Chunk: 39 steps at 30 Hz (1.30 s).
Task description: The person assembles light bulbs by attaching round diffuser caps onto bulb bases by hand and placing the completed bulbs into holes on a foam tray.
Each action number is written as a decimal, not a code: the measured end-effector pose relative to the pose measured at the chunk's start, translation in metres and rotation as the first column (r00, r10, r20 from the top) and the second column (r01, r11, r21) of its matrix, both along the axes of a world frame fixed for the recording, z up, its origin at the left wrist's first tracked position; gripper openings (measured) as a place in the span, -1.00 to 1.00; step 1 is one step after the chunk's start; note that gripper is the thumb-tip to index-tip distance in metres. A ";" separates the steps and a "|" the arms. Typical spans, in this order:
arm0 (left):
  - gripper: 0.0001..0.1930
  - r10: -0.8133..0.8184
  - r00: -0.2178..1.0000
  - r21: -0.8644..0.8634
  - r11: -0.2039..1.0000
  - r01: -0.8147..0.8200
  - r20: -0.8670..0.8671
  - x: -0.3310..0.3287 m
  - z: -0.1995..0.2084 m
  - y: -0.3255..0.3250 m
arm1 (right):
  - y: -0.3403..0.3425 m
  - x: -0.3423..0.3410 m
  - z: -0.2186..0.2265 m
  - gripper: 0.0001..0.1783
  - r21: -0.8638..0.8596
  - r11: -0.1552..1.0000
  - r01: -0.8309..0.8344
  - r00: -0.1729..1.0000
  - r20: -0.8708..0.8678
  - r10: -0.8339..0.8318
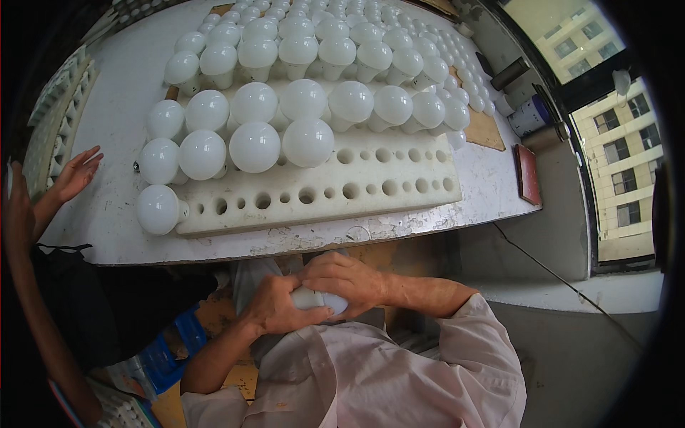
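Note:
Close to my body, below the table's front edge, a white light bulb lies sideways between my two hands. My left hand is closed round its base end. Wrapped over the rounded dome is my right hand, its fingers partly hiding the bulb. Just beyond the hands, a white foam block with rows of round holes rests on the table. One bulb sits in its near left corner, and several more bulbs stand in the rows behind, domes up. The front right holes hold nothing.
Many more bulbs fill foam blocks across the white table. At the left, a co-worker's hand reaches over the table near a stacked tray. A dark red box-like object and a jar stand by the window. A blue crate sits lower left.

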<state>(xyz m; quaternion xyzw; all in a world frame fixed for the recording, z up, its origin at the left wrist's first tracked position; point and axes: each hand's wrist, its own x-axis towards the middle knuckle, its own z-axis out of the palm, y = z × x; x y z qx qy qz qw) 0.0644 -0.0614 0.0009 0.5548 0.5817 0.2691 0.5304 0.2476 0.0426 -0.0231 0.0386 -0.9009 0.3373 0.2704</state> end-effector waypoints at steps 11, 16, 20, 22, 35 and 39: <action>-0.50 -0.070 0.972 0.041 0.997 0.063 0.223 0.000 -0.020 -0.005 | -0.017 -0.004 -0.001 -0.52 -0.338 0.940 -0.055 0.996 -0.083 0.028; -0.52 0.028 0.856 -0.134 0.990 0.049 0.517 -0.020 -0.043 -0.006 | -0.005 -0.022 0.020 -0.35 -0.388 0.920 0.044 0.999 0.038 -0.031; -0.47 0.250 0.712 -0.180 0.968 -0.173 0.656 -0.026 -0.022 -0.024 | 0.014 -0.032 0.045 -0.21 -0.351 0.936 0.043 0.999 0.043 -0.030; -0.43 0.269 0.742 -0.184 0.963 -0.197 0.614 -0.041 -0.015 -0.042 | 0.027 -0.046 0.066 -0.24 -0.215 0.954 0.209 0.967 -0.101 -0.234; -0.64 0.877 0.371 0.457 0.208 -0.865 0.304 -0.188 0.012 -0.010 | 0.044 -0.138 0.075 -0.33 0.331 0.918 0.219 0.975 -0.102 -0.195; -0.45 0.836 0.478 0.637 0.528 -0.562 -0.271 -0.261 -0.035 0.055 | 0.038 -0.086 0.075 -0.39 0.233 0.909 0.344 0.929 -0.228 -0.293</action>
